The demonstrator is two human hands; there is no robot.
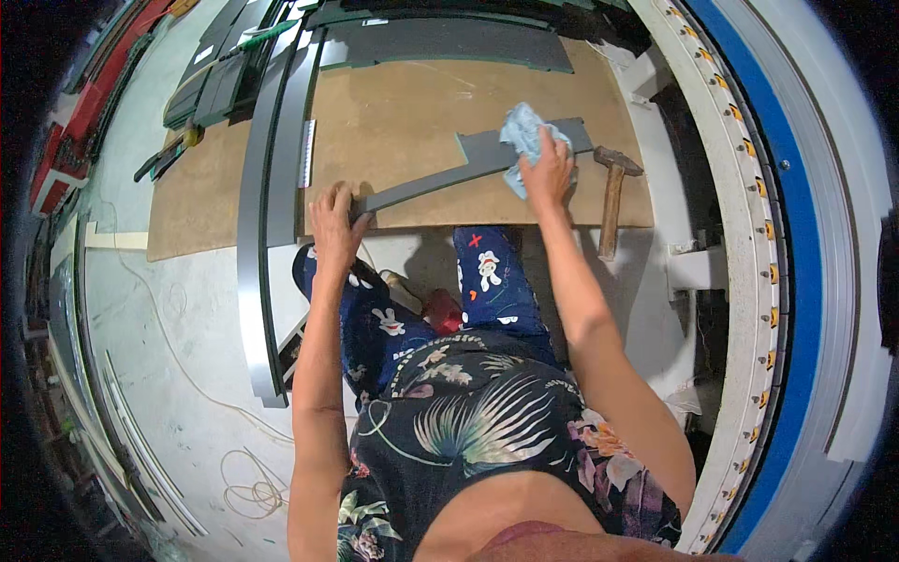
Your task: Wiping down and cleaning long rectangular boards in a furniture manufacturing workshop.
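A long, thin dark-grey metal piece [421,190] lies slantwise across the brown board, with a wider part at its right. My left hand [334,217] is closed around its left end near the board's front edge. On the wider part, my right hand [548,171] presses a crumpled light-blue cloth [521,126], with the fingers bent over it. The cloth hides some of the metal beneath. Just right of that hand, a hammer [611,201] with a wooden handle rests, its handle reaching past the board's front edge.
The brown board [403,112] carries long grey metal profiles [272,169] on the left and flat dark sheets [449,45] at the back. A green brush [269,36] and a dark-handled tool [161,161] lie far left. A white-and-blue machine frame [740,178] borders the right; a cord [257,482] loops on the floor.
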